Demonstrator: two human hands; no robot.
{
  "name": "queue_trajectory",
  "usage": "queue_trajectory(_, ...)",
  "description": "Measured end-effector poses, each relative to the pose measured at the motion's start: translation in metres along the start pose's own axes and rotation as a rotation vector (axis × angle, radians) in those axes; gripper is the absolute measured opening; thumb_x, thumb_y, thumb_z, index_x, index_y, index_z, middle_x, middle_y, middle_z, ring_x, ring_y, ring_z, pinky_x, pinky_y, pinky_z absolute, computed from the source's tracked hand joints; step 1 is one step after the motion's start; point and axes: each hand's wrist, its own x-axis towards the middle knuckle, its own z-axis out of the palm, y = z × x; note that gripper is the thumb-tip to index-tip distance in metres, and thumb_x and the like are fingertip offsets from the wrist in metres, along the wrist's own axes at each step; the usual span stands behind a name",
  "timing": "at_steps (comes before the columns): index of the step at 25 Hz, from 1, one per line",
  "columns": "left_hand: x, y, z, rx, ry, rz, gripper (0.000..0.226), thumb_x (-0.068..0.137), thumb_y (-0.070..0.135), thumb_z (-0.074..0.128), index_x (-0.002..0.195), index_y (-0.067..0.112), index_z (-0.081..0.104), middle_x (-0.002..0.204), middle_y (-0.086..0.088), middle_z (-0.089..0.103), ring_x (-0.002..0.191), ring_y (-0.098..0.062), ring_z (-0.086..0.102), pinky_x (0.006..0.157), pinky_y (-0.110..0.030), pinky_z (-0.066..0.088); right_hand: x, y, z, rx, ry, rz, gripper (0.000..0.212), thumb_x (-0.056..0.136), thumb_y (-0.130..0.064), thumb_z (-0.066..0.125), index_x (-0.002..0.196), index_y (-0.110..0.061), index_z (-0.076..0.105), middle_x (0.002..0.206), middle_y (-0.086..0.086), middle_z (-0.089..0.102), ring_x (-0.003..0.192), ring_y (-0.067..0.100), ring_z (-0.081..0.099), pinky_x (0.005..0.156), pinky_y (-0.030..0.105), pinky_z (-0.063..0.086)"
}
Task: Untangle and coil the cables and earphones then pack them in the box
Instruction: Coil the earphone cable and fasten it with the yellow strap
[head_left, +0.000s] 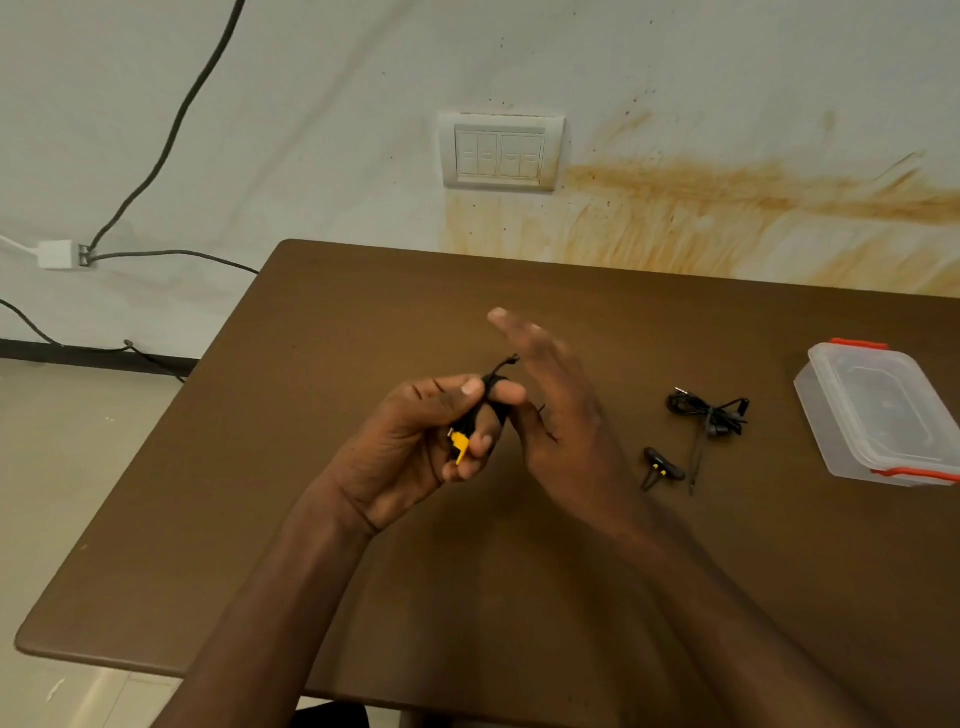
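We saw a black cable wound around the left hand's fingers, the loops crossing over the extended index finger just beyond the thumb tip. A short free end of it stuck up past that finger toward the wall. Its yellow plug sat lower in the same hand, between the curled fingers and the palm. That hand was closed round the cable, thumb pressed on the windings.

The right hand stood just right of the cable, edge-on and blurred, its fingers straight and together, pointing away from us; a thin strand showed at its thumb base, but we could not tell whether it was pinched there.

Right of the cable, on the table, lay a pair of earbuds with yellow marks, and just beyond them a loosely bundled black cord with a jack tip showing. Well right of the cable stood the box, clear plastic with red clips and its lid on, near the table's right side.

Beyond the cable, on the stained wall, was a switch plate.
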Motion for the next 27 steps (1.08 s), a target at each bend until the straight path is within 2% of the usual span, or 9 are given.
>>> queue_trajectory(3, 0.001, -0.001, 0.002, 0.000, -0.028, 0.004, 0.036, 0.103, 0.022, 0.048, 0.120, 0.000, 0.072, 0.072, -0.007, 0.063, 0.051, -0.011, 0.053, 0.046, -0.019, 0.036, 0.000, 0.010, 0.005, 0.224, 0.032, 0.103, 0.029, 0.105, -0.016, 0.052, 0.124, -0.030, 0.070, 0.112, -0.004, 0.076, 0.108, 0.011, 0.070, 0.089, 0.038, 0.055)
queue_trajectory(6, 0.003, -0.002, 0.010, -0.168, 0.031, 0.074, 0.037, 0.103, 0.019, 0.049, 0.125, -0.001, 0.070, 0.089, -0.010, 0.074, 0.065, -0.013, 0.067, 0.055, -0.017, 0.051, -0.001, 0.009, 0.011, 0.333, -0.023, 0.287, 0.023, 0.108, -0.033, 0.049, 0.099, -0.028, 0.070, 0.066, 0.005, 0.068, 0.056, 0.014, 0.060, 0.057, 0.033, 0.047)
queue_trajectory(8, 0.007, -0.002, 0.012, -0.347, 0.115, 0.152, 0.038, 0.104, 0.015, 0.045, 0.128, -0.001, 0.069, 0.107, -0.013, 0.077, 0.087, -0.017, 0.076, 0.067, -0.021, 0.060, -0.006, 0.011, 0.017, 0.242, -0.132, 0.302, 0.025, 0.109, -0.031, 0.049, 0.092, -0.030, 0.067, 0.054, 0.000, 0.059, 0.045, 0.007, 0.052, 0.051, 0.027, 0.041)
queue_trajectory(12, 0.019, -0.003, 0.009, -0.357, 0.289, 0.302, 0.038, 0.110, 0.015, 0.041, 0.142, 0.000, 0.055, 0.133, -0.016, 0.070, 0.124, -0.026, 0.068, 0.096, -0.030, 0.059, -0.015, 0.009, 0.032, 0.188, -0.219, 0.314, 0.028, 0.103, -0.043, 0.049, 0.081, -0.039, 0.065, 0.053, -0.001, 0.050, 0.044, 0.009, 0.047, 0.051, 0.040, 0.048)
queue_trajectory(16, 0.018, -0.009, -0.002, -0.033, 0.421, 0.331, 0.035, 0.109, 0.012, 0.046, 0.141, 0.006, 0.058, 0.130, -0.012, 0.072, 0.124, -0.022, 0.068, 0.102, -0.033, 0.057, -0.018, -0.003, 0.029, 0.238, -0.349, 0.277, 0.031, 0.105, -0.037, 0.055, 0.081, -0.027, 0.071, 0.053, -0.006, 0.051, 0.044, 0.006, 0.043, 0.051, 0.030, 0.036)
queue_trajectory(19, 0.015, -0.010, -0.010, 0.302, 0.419, 0.298, 0.034, 0.107, 0.012, 0.052, 0.139, 0.007, 0.062, 0.123, -0.009, 0.076, 0.118, -0.019, 0.071, 0.096, -0.031, 0.058, -0.014, -0.016, 0.012, 0.335, -0.370, 0.236, 0.033, 0.102, -0.042, 0.056, 0.081, -0.023, 0.073, 0.052, -0.007, 0.050, 0.047, 0.009, 0.043, 0.050, 0.036, 0.038)
queue_trajectory(21, 0.015, -0.014, -0.013, 0.461, 0.402, 0.249, 0.031, 0.107, 0.009, 0.052, 0.134, 0.007, 0.067, 0.116, -0.002, 0.078, 0.108, -0.012, 0.074, 0.089, -0.029, 0.060, -0.011, -0.024, -0.001, 0.433, -0.259, 0.219, 0.030, 0.103, -0.038, 0.057, 0.085, -0.021, 0.074, 0.053, -0.010, 0.049, 0.048, 0.010, 0.043, 0.047, 0.039, 0.039)
queue_trajectory(24, 0.017, -0.024, -0.011, 0.727, 0.333, 0.210, 0.026, 0.106, 0.021, 0.052, 0.117, 0.022, 0.076, 0.096, 0.005, 0.079, 0.077, -0.011, 0.068, 0.066, -0.034, 0.054, -0.006, -0.024, -0.017, 0.583, -0.081, 0.282, 0.027, 0.107, -0.013, 0.054, 0.091, 0.002, 0.071, 0.051, -0.017, 0.056, 0.045, -0.002, 0.052, 0.049, 0.013, 0.042)
queue_trajectory(27, 0.019, -0.027, -0.004, 0.646, 0.203, 0.132, 0.032, 0.110, 0.019, 0.043, 0.116, 0.007, 0.072, 0.097, -0.014, 0.079, 0.064, -0.021, 0.061, 0.054, -0.033, 0.042, -0.002, -0.005, -0.025, 0.414, 0.047, 0.284, 0.021, 0.105, -0.013, 0.059, 0.094, -0.004, 0.075, 0.072, -0.013, 0.073, 0.067, -0.005, 0.066, 0.063, 0.008, 0.047)
